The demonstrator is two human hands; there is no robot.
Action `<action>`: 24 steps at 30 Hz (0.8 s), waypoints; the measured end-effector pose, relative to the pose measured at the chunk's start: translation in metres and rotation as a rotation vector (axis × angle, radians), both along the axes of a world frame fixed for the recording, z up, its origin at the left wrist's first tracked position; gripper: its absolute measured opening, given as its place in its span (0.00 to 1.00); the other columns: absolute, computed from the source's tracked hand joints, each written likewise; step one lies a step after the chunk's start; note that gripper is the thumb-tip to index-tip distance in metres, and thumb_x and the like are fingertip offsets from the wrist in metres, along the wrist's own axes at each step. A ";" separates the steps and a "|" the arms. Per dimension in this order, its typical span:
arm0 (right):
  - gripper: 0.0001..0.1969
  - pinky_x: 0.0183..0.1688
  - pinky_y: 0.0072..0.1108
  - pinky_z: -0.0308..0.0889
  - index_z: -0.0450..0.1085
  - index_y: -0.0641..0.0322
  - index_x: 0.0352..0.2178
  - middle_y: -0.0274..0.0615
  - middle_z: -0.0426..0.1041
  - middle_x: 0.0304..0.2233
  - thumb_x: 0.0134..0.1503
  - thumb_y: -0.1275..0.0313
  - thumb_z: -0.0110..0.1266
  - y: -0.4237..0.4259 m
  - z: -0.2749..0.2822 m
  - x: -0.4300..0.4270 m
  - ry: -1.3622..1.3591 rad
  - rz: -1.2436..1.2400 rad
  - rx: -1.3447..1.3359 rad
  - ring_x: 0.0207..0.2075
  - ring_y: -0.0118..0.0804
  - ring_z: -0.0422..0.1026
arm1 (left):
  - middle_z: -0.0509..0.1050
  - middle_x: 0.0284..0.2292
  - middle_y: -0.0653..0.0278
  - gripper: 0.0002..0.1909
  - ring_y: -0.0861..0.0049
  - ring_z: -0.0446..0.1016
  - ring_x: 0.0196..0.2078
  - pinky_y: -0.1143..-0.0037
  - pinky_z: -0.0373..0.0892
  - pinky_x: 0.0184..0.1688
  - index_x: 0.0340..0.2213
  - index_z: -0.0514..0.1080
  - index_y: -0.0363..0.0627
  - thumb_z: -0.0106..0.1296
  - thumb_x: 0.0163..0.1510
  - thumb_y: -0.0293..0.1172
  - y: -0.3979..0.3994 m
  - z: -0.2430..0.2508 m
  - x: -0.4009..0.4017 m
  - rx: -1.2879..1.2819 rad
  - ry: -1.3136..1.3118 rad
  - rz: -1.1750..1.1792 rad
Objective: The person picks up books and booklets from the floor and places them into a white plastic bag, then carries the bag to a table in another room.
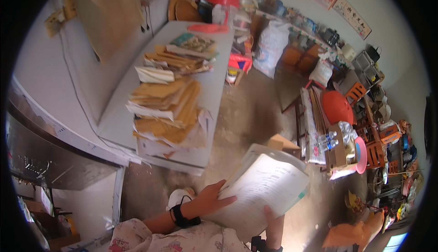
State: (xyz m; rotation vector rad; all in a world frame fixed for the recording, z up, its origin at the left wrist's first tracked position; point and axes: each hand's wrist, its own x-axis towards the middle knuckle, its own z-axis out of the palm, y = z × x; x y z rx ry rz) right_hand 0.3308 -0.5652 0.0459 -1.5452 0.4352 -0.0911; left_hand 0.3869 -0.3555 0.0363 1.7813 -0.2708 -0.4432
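An open paper booklet (263, 187) with printed text lies across both hands, in front of the body. My left hand (214, 197) grips its left side, thumb resting on the page. My right hand (273, 219) holds the lower right edge, its thumb on the paper. A green strip shows at the booklet's right edge. Dark bands circle both wrists. On the white table (212, 98) to the left stand stacks of brown paper envelopes (167, 105) with papers among them, and a book with a green and grey cover (195, 43) lies behind.
A bench (311, 129) at the right holds a red basin (337, 107), plastic bottles (331, 140) and a cardboard box (337, 154). A white woven sack (272, 48) stands on the floor beyond. Orange cloth or plastic (356, 233) lies at the lower right.
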 end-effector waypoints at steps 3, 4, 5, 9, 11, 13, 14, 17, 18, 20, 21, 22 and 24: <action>0.20 0.40 0.19 0.57 0.58 0.72 0.40 0.42 0.64 0.36 0.46 0.73 0.48 -0.041 -0.005 -0.026 0.055 -0.094 0.099 0.37 0.31 0.62 | 0.69 0.27 0.49 0.24 0.64 0.69 0.31 0.73 0.63 0.32 0.36 0.60 0.33 0.47 0.44 0.44 -0.052 -0.004 0.002 0.024 0.021 -0.176; 0.19 0.40 0.19 0.57 0.58 0.73 0.40 0.43 0.64 0.36 0.46 0.73 0.48 -0.059 -0.007 -0.030 0.075 -0.121 0.118 0.37 0.32 0.62 | 0.68 0.26 0.49 0.24 0.64 0.69 0.30 0.72 0.62 0.31 0.35 0.60 0.33 0.46 0.45 0.43 -0.071 -0.005 0.004 0.012 0.033 -0.232; 0.19 0.39 0.19 0.57 0.58 0.73 0.40 0.43 0.65 0.35 0.46 0.73 0.47 -0.073 -0.010 -0.036 0.095 -0.150 0.141 0.37 0.32 0.62 | 0.68 0.26 0.48 0.23 0.64 0.69 0.30 0.72 0.62 0.31 0.35 0.60 0.33 0.46 0.45 0.43 -0.086 -0.007 0.005 0.003 0.048 -0.290; 0.17 0.38 0.18 0.57 0.60 0.74 0.38 0.42 0.65 0.35 0.47 0.73 0.47 -0.116 0.001 -0.023 0.167 -0.293 0.109 0.36 0.31 0.63 | 0.68 0.25 0.52 0.23 0.69 0.68 0.27 0.74 0.62 0.30 0.35 0.59 0.34 0.43 0.47 0.44 -0.145 -0.013 0.031 -0.088 0.092 -0.377; 0.17 0.38 0.18 0.57 0.60 0.74 0.38 0.43 0.65 0.35 0.47 0.72 0.46 -0.133 -0.003 -0.011 0.205 -0.325 0.165 0.36 0.30 0.63 | 0.68 0.24 0.55 0.23 0.72 0.67 0.26 0.75 0.62 0.29 0.36 0.59 0.34 0.42 0.48 0.45 -0.167 -0.020 0.050 -0.087 0.127 -0.410; 0.18 0.38 0.18 0.57 0.60 0.75 0.38 0.43 0.65 0.35 0.47 0.72 0.46 -0.147 -0.010 0.004 0.218 -0.350 0.195 0.36 0.30 0.62 | 0.67 0.23 0.58 0.23 0.75 0.66 0.26 0.76 0.62 0.29 0.36 0.59 0.34 0.41 0.48 0.45 -0.180 -0.031 0.072 -0.101 0.163 -0.417; 0.18 0.39 0.18 0.57 0.59 0.75 0.38 0.43 0.65 0.35 0.47 0.72 0.46 -0.152 -0.009 0.015 0.223 -0.318 0.174 0.36 0.30 0.62 | 0.67 0.23 0.59 0.23 0.76 0.66 0.26 0.77 0.62 0.29 0.36 0.59 0.34 0.42 0.48 0.45 -0.186 -0.032 0.088 -0.110 0.187 -0.408; 0.18 0.39 0.18 0.57 0.58 0.75 0.39 0.42 0.65 0.36 0.47 0.72 0.46 -0.154 -0.013 0.048 0.216 -0.301 0.171 0.36 0.30 0.62 | 0.67 0.24 0.60 0.22 0.78 0.65 0.27 0.78 0.62 0.30 0.37 0.59 0.35 0.42 0.48 0.43 -0.195 -0.041 0.129 -0.104 0.214 -0.410; 0.19 0.39 0.18 0.57 0.58 0.75 0.39 0.43 0.65 0.36 0.47 0.72 0.46 -0.156 -0.016 0.061 0.224 -0.316 0.175 0.36 0.30 0.63 | 0.67 0.24 0.61 0.21 0.78 0.65 0.27 0.79 0.62 0.30 0.37 0.59 0.35 0.43 0.48 0.42 -0.196 -0.045 0.144 -0.111 0.224 -0.410; 0.19 0.39 0.18 0.58 0.58 0.75 0.39 0.43 0.65 0.36 0.47 0.72 0.46 -0.167 -0.019 0.103 0.224 -0.318 0.196 0.37 0.30 0.63 | 0.67 0.25 0.61 0.20 0.80 0.64 0.28 0.80 0.61 0.31 0.37 0.59 0.35 0.43 0.49 0.40 -0.200 -0.050 0.179 -0.158 0.224 -0.409; 0.19 0.39 0.19 0.58 0.58 0.75 0.40 0.44 0.65 0.36 0.47 0.72 0.46 -0.165 -0.019 0.122 0.217 -0.311 0.212 0.37 0.30 0.63 | 0.67 0.26 0.62 0.20 0.81 0.64 0.28 0.80 0.61 0.31 0.38 0.59 0.35 0.44 0.49 0.39 -0.196 -0.046 0.199 -0.192 0.223 -0.385; 0.19 0.39 0.19 0.58 0.58 0.75 0.39 0.44 0.65 0.36 0.47 0.72 0.46 -0.169 -0.022 0.146 0.198 -0.304 0.240 0.37 0.31 0.63 | 0.67 0.27 0.62 0.20 0.82 0.64 0.29 0.81 0.61 0.31 0.38 0.59 0.35 0.44 0.49 0.38 -0.198 -0.043 0.222 -0.225 0.223 -0.363; 0.19 0.39 0.19 0.58 0.58 0.75 0.40 0.44 0.65 0.36 0.47 0.72 0.46 -0.174 -0.019 0.201 0.151 -0.271 0.254 0.38 0.31 0.63 | 0.67 0.28 0.62 0.20 0.83 0.64 0.29 0.81 0.61 0.31 0.39 0.59 0.35 0.44 0.49 0.37 -0.202 -0.042 0.268 -0.226 0.215 -0.314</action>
